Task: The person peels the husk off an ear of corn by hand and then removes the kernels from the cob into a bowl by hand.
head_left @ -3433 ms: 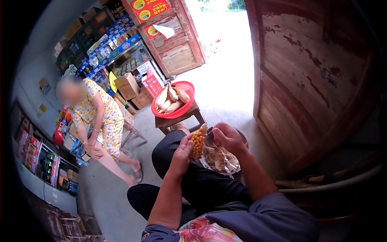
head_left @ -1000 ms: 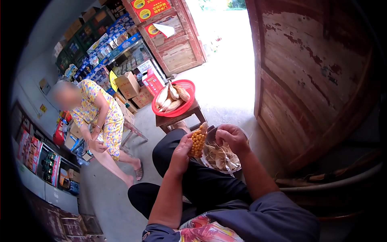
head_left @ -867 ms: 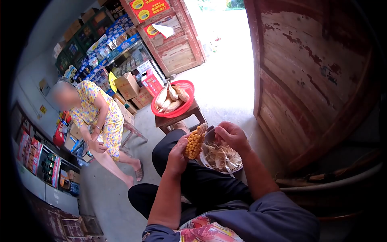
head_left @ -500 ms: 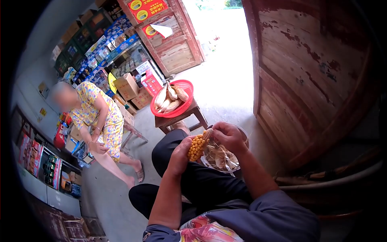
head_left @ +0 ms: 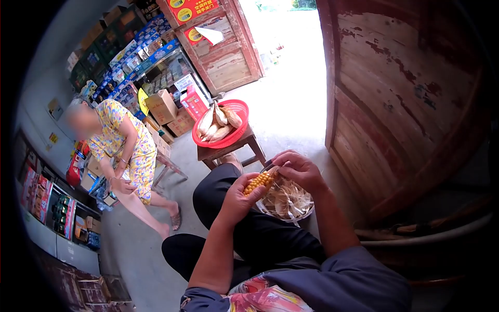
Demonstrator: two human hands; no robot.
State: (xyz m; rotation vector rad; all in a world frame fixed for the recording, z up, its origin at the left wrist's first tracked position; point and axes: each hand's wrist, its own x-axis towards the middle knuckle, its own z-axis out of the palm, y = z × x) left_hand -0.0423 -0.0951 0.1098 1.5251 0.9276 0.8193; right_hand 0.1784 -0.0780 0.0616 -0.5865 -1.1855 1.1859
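My left hand (head_left: 241,196) is closed around an ear of yellow corn (head_left: 258,182), its kernels bare and facing up. At the ear's far end, my right hand (head_left: 300,171) has its fingers curled in a pinch on what looks like brownish husk (head_left: 272,171); the fingertips partly hide it. Below both hands, a round basket (head_left: 297,219) holds a pile of pale, dry stripped husks (head_left: 285,200). Beyond my knee, a red plastic basket (head_left: 243,110) contains several ears still in their husks (head_left: 221,118).
The red basket rests on a wooden stool (head_left: 228,149). A person in a flowered outfit (head_left: 117,138) sits at the left. Cardboard boxes (head_left: 162,107) and stocked shelves line the back. A worn wooden door (head_left: 395,104) stands at the right, beside the bright doorway.
My right hand has shifted slightly right and its index finger has lifted. The ear is tilted flatter, with more of it covered by my left hand. The view has moved slightly.
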